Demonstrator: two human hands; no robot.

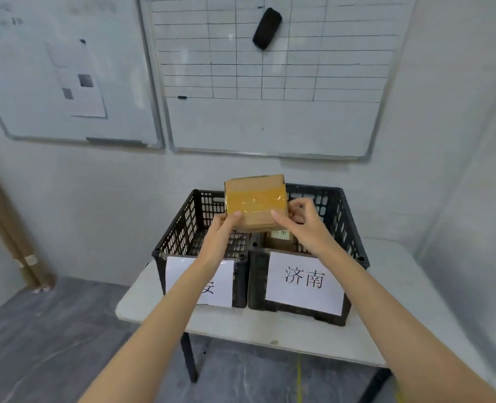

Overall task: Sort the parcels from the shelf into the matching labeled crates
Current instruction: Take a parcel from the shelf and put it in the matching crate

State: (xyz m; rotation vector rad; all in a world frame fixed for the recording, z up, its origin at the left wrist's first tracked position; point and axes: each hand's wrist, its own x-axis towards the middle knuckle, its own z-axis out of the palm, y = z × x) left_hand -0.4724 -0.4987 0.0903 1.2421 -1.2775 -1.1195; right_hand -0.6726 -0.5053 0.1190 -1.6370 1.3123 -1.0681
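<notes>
At frame centre, both hands, left hand [222, 228] and right hand [300, 221], are holding a taped cardboard parcel [255, 203] above two black crates [345, 228].

2 hands [220, 231] [304, 225], 2 parcels [255, 196] [278, 242], 2 crates [182, 228] [348, 228], 2 paper labels [177, 274] [304, 282], 2 whiteboards [31, 117] [270, 126], 1 table [270, 330], 1 eraser [267, 28] on the gridded board.
</notes>
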